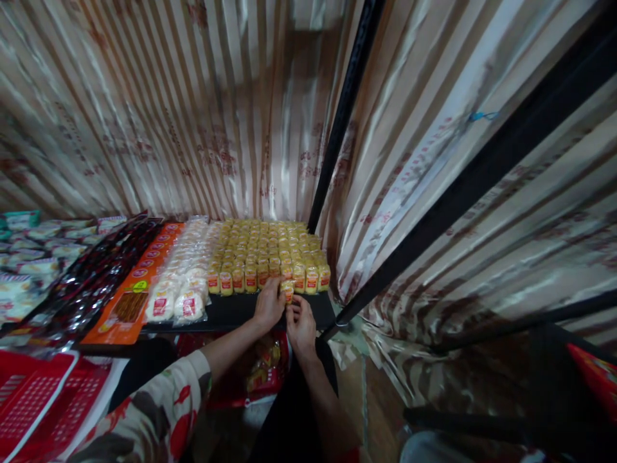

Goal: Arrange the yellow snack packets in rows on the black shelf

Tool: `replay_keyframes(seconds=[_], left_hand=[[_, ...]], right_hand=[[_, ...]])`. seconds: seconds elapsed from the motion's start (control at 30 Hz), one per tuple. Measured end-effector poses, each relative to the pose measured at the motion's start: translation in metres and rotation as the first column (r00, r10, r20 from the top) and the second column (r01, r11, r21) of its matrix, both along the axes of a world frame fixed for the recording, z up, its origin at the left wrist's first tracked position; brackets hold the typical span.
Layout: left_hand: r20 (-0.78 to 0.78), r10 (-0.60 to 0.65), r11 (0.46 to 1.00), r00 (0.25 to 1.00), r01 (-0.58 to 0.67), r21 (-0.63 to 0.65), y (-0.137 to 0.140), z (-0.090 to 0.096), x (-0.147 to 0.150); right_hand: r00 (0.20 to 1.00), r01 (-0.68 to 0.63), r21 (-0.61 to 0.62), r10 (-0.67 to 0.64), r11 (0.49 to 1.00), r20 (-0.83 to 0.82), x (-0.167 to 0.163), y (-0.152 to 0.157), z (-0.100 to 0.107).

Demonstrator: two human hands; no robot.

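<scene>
A small wrapped yellow snack cake (pixel 288 291) with a red label is held between my two hands at the front of the stacked rows. My left hand (pixel 270 305) grips its left side, fingertips bent over the top. From below and to the right, my right hand (pixel 301 323) closes its thumb and fingers on the lower end. Just behind them stand tight rows of the same yellow cakes (pixel 270 247), labels facing me. White wrapped round cakes (pixel 189 303) lie in columns to the left, on the same black shelf (pixel 236 313).
Left along the shelf are an orange snack pack (pixel 130 305), dark shiny packets (pixel 91 283) and white bags (pixel 45 263). A red basket (pixel 43 399) sits lower left; another red container (pixel 231 389) holds yellow packets below. Black frame bars (pixel 434 206) slant past striped sheeting (pixel 241 109).
</scene>
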State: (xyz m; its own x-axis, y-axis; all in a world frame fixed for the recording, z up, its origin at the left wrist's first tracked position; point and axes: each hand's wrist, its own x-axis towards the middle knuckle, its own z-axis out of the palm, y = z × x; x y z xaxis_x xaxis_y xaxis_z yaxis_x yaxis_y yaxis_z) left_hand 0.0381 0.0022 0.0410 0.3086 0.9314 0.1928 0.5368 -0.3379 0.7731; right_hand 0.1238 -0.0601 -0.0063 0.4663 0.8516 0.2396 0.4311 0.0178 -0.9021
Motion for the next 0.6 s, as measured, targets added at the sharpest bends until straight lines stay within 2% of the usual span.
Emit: replay_keyframes(seconds=[0.17, 0.3, 0.47, 0.6], left_hand=[[-0.087, 0.092, 0.995, 0.992, -0.088, 0.05, 0.007, 0.004, -0.018], [-0.151, 0.113, 0.987, 0.982, -0.093, 0.129, 0.013, 0.004, -0.024], [-0.11, 0.12, 0.988, 0.987, -0.108, 0.106, 0.015, 0.004, -0.021], [-0.103, 0.125, 0.987, 0.987, -0.114, 0.112, 0.017, 0.002, -0.021]], right_hand=[[0.998, -0.06, 0.024, 0.061, 0.998, -0.004, -0.017, 0.014, -0.001], [0.998, -0.062, 0.044, 0.061, 0.997, 0.014, -0.024, 0.022, -0.006], [0.999, -0.042, 0.07, 0.04, 0.997, 0.032, -0.022, 0.024, -0.013], [0.995, -0.078, 0.093, 0.072, 0.993, 0.072, -0.021, 0.022, -0.016]])
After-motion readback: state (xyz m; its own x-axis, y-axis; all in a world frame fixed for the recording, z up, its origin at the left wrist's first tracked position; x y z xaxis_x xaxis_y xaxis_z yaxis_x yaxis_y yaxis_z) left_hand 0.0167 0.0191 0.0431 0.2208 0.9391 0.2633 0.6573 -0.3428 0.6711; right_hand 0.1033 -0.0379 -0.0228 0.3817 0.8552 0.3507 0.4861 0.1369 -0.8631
